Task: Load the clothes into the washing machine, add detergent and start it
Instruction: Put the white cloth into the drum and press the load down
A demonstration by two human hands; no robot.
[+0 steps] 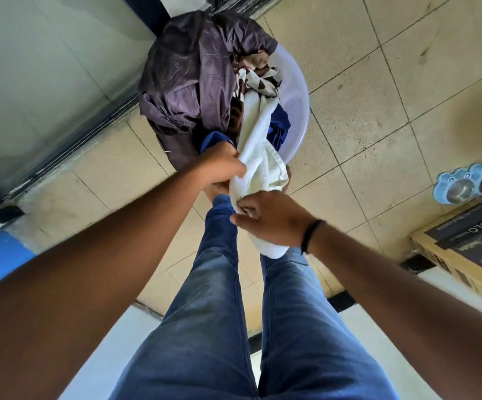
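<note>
A pale lavender basin point(297, 105) sits on the tiled floor in front of my legs, piled with clothes. A large dark purple garment point(188, 79) covers its left side, a brown-and-white patterned cloth point(260, 77) lies at the back, and blue fabric point(280, 127) shows underneath. A white towel point(260, 145) stretches from the pile toward me. My left hand point(222, 167) grips its upper part. My right hand point(271, 220) holds its lower end, which hangs below my palm. No washing machine is in view.
A glass door or panel with a dark track point(69, 157) runs along the left. A blue double pet bowl point(470, 181) and a printed cardboard box point(470, 243) stand at the right. Beige floor tiles point(378, 82) surround the basin.
</note>
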